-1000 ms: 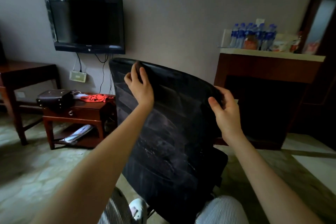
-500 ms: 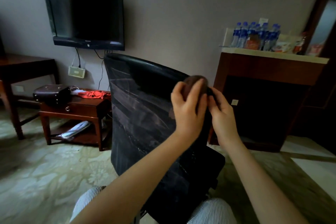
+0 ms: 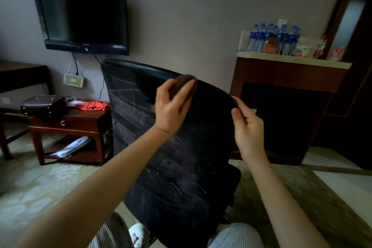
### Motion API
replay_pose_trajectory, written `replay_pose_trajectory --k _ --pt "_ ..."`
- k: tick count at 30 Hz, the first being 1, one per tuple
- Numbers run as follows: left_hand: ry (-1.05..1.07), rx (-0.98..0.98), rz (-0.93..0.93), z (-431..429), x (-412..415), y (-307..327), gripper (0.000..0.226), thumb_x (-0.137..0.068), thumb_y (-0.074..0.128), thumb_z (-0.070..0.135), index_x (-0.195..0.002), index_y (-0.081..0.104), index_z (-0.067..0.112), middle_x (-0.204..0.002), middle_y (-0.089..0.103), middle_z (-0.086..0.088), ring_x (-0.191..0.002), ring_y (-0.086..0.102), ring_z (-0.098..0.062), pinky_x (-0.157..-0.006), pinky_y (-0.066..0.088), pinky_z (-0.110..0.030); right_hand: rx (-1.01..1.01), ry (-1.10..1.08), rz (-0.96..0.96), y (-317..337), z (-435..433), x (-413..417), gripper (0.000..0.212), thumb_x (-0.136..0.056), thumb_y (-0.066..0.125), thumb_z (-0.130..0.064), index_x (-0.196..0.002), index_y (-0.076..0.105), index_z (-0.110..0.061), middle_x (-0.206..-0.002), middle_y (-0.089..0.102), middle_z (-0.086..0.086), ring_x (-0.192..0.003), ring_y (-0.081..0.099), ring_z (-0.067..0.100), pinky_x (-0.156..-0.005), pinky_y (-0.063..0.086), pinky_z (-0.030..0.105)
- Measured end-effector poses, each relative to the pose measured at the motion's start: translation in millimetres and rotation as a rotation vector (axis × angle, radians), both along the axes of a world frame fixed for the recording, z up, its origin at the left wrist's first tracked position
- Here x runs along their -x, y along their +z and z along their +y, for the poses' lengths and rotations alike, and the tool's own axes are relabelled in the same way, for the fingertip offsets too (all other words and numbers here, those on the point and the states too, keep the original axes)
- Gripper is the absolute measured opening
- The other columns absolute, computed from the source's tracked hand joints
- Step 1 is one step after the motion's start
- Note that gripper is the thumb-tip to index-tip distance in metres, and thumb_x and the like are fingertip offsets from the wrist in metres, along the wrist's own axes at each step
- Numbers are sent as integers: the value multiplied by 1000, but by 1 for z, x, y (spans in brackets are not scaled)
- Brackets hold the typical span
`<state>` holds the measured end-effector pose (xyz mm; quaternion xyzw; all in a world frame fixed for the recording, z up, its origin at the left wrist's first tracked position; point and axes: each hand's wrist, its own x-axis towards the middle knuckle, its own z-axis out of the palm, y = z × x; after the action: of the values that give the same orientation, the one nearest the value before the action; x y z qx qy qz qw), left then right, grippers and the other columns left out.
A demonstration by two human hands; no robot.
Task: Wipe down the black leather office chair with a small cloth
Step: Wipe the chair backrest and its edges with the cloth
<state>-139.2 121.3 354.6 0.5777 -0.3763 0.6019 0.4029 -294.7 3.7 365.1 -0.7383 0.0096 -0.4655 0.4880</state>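
Step in hand: wiping the chair [image 3: 171, 167] backrest's top rim. Left grip [image 3: 171, 110] is curled round the small brown cloth [image 3: 184, 80], pressing it mid-rim. Right grip [image 3: 248, 129] pinches the backrest's right edge, likely steadying. Next, probably: sweep along the rim, then down the streaked panel.

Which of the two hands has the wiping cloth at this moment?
The left hand holds the brown cloth against the top edge of the chair; the right hand only grips the chair's side edge.
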Motion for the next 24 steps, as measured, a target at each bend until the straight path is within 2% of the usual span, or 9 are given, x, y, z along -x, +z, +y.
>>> replay_pose_trajectory --k 3,6,9,11,13,16,19,22,24 --pt "-82 164 274 6 -7 4 33 -93 44 23 -126 45 23 -124 37 -19 -113 41 -29 -100 38 -33 -13 69 19 2 0 2 32 -94 49 -14 -125 49 -23 -107 56 -21 -95 54 -19 -91 41 5" --pt "-175 441 551 1 7 16 37 -95 43 20 -131 48 15 -127 37 -21 -112 39 -20 -95 34 -22 -18 95 34 1 1 2 35 -93 51 -16 -129 49 -18 -105 53 -26 -93 52 -23 -93 40 5" --pt "-194 554 598 -8 22 21 37 -95 41 21 -130 49 12 -128 37 -19 -113 40 -21 -92 31 -16 -52 138 52 0 4 2 35 -93 51 -20 -128 52 -20 -104 53 -29 -92 52 -24 -92 41 5" --pt "-219 517 536 -15 31 17 37 -94 41 24 -127 52 11 -127 37 -20 -114 41 -23 -95 31 -12 -78 197 75 0 4 3 26 -93 49 -23 -114 55 -36 -102 56 -32 -94 54 -21 -87 43 5" --pt "-224 425 439 -22 39 7 35 -94 42 27 -124 52 14 -128 36 -19 -117 40 -24 -102 31 -17 -97 271 93 0 2 4 21 -92 44 -33 -107 56 -43 -105 62 -27 -103 57 -11 -90 45 10" --pt "-170 224 203 -31 49 -9 26 -96 42 28 -121 47 22 -125 32 -7 -115 36 -18 -103 30 -24 -136 367 111 0 0 7 39 -85 32 -49 -113 56 -37 -114 64 -17 -112 58 2 -93 47 18" --pt "-114 43 -85 -33 54 -15 23 -94 45 20 -117 51 20 -117 36 -7 -107 38 -25 -101 31 -25 -151 412 125 0 -2 8 50 -82 21 -55 -115 55 -37 -113 65 -18 -112 58 3 -92 48 20" --pt "-48 -140 -353 -33 50 -22 27 -88 51 16 -114 55 21 -113 41 -10 -108 38 -21 -91 39 -33 -189 440 135 -1 -5 8 56 -80 16 -58 -115 54 -36 -117 63 -14 -112 58 4 -91 48 21" --pt "-23 -242 -457 -33 43 -30 26 -90 49 19 -114 56 23 -111 44 -8 -97 47 -26 -85 43 -36 -202 452 126 -2 -4 7 61 -80 15 -58 -120 53 -32 -124 60 -6 -116 56 6 -96 46 23"
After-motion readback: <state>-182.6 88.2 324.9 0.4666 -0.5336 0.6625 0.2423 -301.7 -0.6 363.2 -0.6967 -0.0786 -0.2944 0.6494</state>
